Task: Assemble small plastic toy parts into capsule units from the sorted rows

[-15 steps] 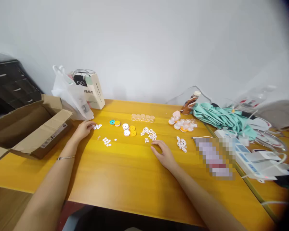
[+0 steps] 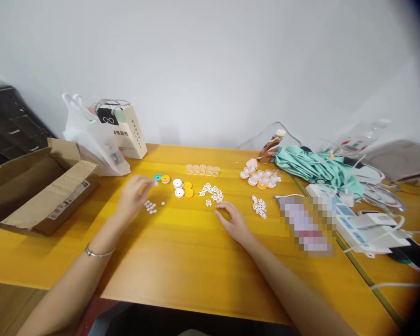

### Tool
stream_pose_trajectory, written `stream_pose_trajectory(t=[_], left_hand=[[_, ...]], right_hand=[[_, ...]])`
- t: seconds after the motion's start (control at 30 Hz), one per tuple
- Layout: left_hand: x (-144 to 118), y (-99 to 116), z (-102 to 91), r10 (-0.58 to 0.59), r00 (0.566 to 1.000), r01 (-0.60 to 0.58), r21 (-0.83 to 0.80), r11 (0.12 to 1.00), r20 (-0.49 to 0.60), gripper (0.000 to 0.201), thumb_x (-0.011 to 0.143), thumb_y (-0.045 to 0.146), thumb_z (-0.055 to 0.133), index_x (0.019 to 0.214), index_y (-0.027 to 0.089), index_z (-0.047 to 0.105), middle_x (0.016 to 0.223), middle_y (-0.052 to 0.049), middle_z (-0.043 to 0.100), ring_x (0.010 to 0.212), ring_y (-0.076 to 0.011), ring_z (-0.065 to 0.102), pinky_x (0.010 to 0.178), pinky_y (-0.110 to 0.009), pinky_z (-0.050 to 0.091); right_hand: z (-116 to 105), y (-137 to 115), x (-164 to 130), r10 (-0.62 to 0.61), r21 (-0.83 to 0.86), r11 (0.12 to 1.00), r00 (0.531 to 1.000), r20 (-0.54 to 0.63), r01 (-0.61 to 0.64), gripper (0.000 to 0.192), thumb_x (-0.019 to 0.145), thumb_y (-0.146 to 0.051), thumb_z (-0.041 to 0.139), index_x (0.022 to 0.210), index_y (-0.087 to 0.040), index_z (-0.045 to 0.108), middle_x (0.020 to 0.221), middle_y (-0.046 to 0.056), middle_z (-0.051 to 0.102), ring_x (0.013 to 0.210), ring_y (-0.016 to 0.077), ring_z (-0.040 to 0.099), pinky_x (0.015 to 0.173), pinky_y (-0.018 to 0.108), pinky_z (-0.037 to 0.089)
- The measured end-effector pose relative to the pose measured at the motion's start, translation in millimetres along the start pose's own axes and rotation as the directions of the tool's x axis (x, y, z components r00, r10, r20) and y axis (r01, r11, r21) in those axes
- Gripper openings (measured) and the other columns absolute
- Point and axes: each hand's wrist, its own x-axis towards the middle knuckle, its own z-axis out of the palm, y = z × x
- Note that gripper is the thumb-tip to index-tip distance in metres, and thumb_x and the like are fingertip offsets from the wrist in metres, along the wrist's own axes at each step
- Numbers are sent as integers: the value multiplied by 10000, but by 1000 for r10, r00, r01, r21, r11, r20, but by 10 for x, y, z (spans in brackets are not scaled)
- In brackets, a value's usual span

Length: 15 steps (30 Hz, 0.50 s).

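My left hand (image 2: 135,198) is raised over the left part of the table, thumb and fingertips pinched on a small white piece (image 2: 156,183). Just beyond its fingertips lie a blue ring-shaped cap (image 2: 157,178) and an orange one (image 2: 165,179). Several small white discs (image 2: 150,206) are scattered below the hand. My right hand (image 2: 235,225) rests on the table with thumb and fingers apart, holding nothing. Its fingertips are beside a loose group of white perforated pieces (image 2: 208,203). White caps (image 2: 179,192) and yellow caps (image 2: 188,193) stand between the hands.
Clear round cups (image 2: 203,170) line up at the back. Domed capsules (image 2: 262,179) and more perforated pieces (image 2: 259,206) lie to the right, near a brown bottle (image 2: 270,147), green cloth (image 2: 318,170) and power strip (image 2: 343,217). An open cardboard box (image 2: 66,200) and plastic bag (image 2: 91,140) occupy the left.
My left hand has lifted from the small white pieces at the left and moved right toward the caps, a white piece in its fingertips. My right hand stays by the perforated pieces.
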Motion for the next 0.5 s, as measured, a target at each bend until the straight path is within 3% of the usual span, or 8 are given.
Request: stream_pose_trajectory(t=[0.07,0.13,0.23,0.3,0.5], left_hand=[[-64,357,188,180,964,-156,-131,979,195,187,883,258,424,904,204,602,909,-61,620,877,-175,558,812,-304,419],[-143,634,376,308,892,-257,-189,948,331,220,897,246,398,885,198,612,857,-63,623,810,-168,556,754,-302,416],[-236,855,574,375,818,-304,-225,926,437,256,913,244,363,869,182,607,815,-61,611,763,-157,548,717,-288,408],[-271,898,643,381,805,-292,-256,922,455,248,912,269,373,869,182,601,815,-60,603,758,-160,542,712,-287,405],[-326,917,664,345,835,-196,-355,914,428,231,882,361,438,946,195,586,874,-66,602,815,-176,548,759,-301,415]], right_hand=[[2,8,-2,-13,-3,1000,1000,7,13,115,820,-269,500,904,-223,563,954,66,620,931,210,589,855,388,464],[3,20,-5,-19,-7,1000,1000,12,19,117,822,-264,500,914,-224,560,963,69,617,943,212,586,864,389,461],[6,32,-9,-19,-18,1000,1000,16,19,116,827,-256,495,919,-221,555,974,72,613,955,210,580,878,391,453],[8,35,-8,-20,-23,1000,1000,16,21,115,826,-255,497,919,-220,555,982,75,612,964,213,576,882,393,451],[7,34,2,-28,-31,999,999,21,29,110,816,-264,510,903,-230,569,982,67,621,969,218,579,885,406,450]])
